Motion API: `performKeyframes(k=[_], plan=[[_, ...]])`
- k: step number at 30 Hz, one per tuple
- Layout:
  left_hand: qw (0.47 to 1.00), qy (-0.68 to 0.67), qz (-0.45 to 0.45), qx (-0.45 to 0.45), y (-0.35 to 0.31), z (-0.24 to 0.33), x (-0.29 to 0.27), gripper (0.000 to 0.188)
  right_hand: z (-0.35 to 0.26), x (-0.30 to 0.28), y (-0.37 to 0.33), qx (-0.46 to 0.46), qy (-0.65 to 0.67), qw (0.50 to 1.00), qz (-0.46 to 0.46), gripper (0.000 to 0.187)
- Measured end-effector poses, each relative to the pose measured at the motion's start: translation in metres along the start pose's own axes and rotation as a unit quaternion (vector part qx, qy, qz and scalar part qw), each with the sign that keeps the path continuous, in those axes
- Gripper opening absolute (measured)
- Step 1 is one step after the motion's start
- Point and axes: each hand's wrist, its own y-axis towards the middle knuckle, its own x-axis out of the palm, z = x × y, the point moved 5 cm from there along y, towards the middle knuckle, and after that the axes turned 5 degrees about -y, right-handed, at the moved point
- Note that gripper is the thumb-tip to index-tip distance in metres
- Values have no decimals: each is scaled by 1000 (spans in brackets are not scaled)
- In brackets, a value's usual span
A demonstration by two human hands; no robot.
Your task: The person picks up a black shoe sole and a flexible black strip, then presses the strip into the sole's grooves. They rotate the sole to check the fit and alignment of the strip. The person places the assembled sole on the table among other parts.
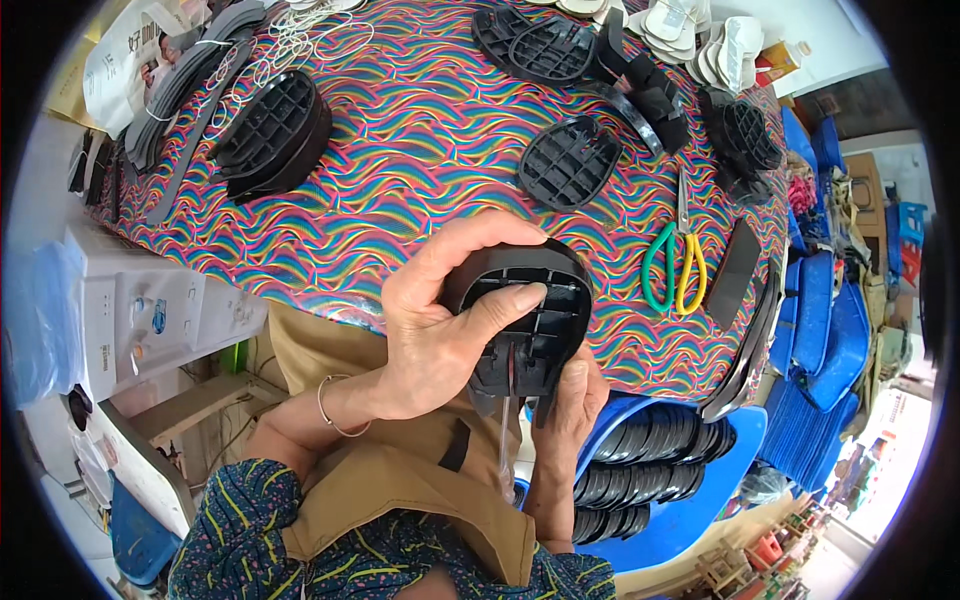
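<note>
A black plastic shoe heel (567, 300) with a gridded hollow side is held up over the table's near edge. My left hand (430, 340) is closed around its left side, the thumb pressed on the grid and the index finger over the top rim. From below, my right hand (578, 400) grips the lower right side; its fingers are partly hidden behind the heel. A thin clear strand (507, 440) hangs beneath the heel; where it is attached I cannot tell. Another gridded black heel (570, 162) lies on the table just beyond my hands.
Scissors (680, 245) with green and yellow handles lie to the right, near a dark flat strip (735, 272). Stacked heels (275, 135) and white string (290, 50) are at the left. A blue tub (745, 440) holding rows of black pieces stands below the table's right edge.
</note>
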Motion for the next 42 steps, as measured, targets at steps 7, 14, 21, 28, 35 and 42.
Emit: performKeyframes(k=[7,14,21,28,35,42], plan=[[995,78,-22,60,-7,4,-1,30,-21,9,8,-96,-279,954,55,32],[997,38,-67,-2,-6,-9,1,32,-32,4,21,-41,-112,989,82,36],[995,44,-84,-30,-3,-9,1,36,-33,-1,18,-119,-312,942,36,27],[982,24,-151,-115,0,-7,9,52,-50,-5,31,-121,-306,944,24,30],[974,32,-154,-165,4,-16,7,55,-49,-1,33,-131,-330,934,22,30],[913,-178,-236,-281,10,-4,19,80,-30,-21,38,-34,-100,990,98,33]])
